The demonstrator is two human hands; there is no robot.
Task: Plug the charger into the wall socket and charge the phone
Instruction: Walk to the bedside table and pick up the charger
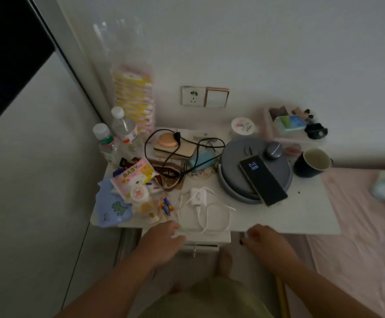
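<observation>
Dim light falls over a cluttered white bedside table (301, 216) pushed against a pale wall, with a pink-sheeted bed (359, 237) along its right side. Nearest to me, both of the person's hands reach in at the table's front edge. The left hand (164, 239) sits at the edge with its fingers curled loosely, right by the loop of the white cable (214, 216); whether it actually grips the cable I cannot tell. The right hand (265, 242) hangs just off the front edge, fingers bent, holding nothing that I can make out.

Just beyond the hands, the white charger (197, 196) lies flat on the tabletop with its cable trailing in loose curls toward the edge. To its right, the phone (262, 180) rests tilted on a round grey lid (244, 161), screen lit with the time. A dark mug (312, 162) stands further right. To the left lie baby-wipe packs (134, 177), two water bottles (122, 131) and a tangle of black cord (175, 154) over a small stack of books.

Farthest off, on the wall above the table, the wall socket (192, 95) sits unoccupied beside a light switch (216, 97).
</observation>
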